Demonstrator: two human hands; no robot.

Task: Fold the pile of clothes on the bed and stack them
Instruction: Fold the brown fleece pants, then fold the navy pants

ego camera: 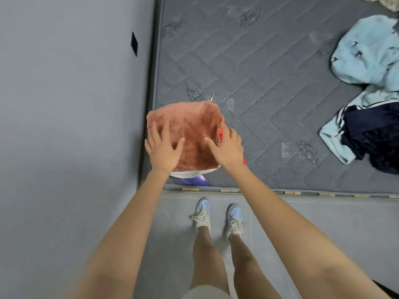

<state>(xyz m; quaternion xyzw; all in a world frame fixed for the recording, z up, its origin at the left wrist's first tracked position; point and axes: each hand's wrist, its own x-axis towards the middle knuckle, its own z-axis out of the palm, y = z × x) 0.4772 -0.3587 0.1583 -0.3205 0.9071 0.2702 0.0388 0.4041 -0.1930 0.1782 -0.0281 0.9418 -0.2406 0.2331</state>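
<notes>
pressing the rust fleece [192, 126] beneath them, left hand [164, 148] and right hand [227, 147] spread flat.

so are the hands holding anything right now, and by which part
Nothing is gripped. The left hand and right hand rest flat, fingers straight, on top of the folded rust-pink cloth, near its left and right edges.

hands [163, 151] [227, 147] 2 | shoes [203, 211] [235, 216] 2 | rust cloth [190, 124] 1 | navy garment [371, 137] 1

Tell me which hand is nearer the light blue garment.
Right. The right hand rests on the rust cloth's right edge, toward the light blue garment; the left hand lies on the cloth's left part, farther off.
</notes>
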